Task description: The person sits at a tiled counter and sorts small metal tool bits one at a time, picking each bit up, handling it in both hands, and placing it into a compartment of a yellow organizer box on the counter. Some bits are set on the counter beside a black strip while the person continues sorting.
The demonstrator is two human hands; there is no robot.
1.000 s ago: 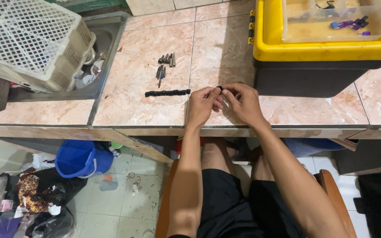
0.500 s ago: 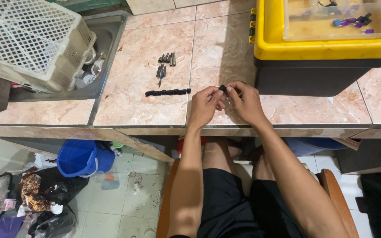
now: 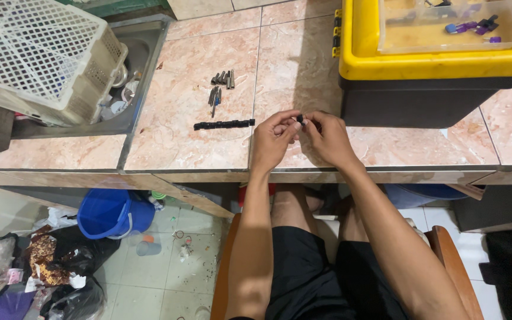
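White lattice basket [image 3: 37, 56]: sitting tilted over a steel sink [image 3: 143, 65], hiding most of the basin. Small metal bits [image 3: 220, 86]: lying in a loose cluster on the pink tiled counter [image 3: 179, 136], too small to identify. Black strip [image 3: 224, 124]: lying flat just below them. Left hand [image 3: 272, 142] and right hand [image 3: 326, 139]: meeting fingertip to fingertip, both pinching one small black piece [image 3: 299, 118], mostly covered, kind unclear. Yellow toolbox [image 3: 440, 59]: standing at right, cut off by the frame.
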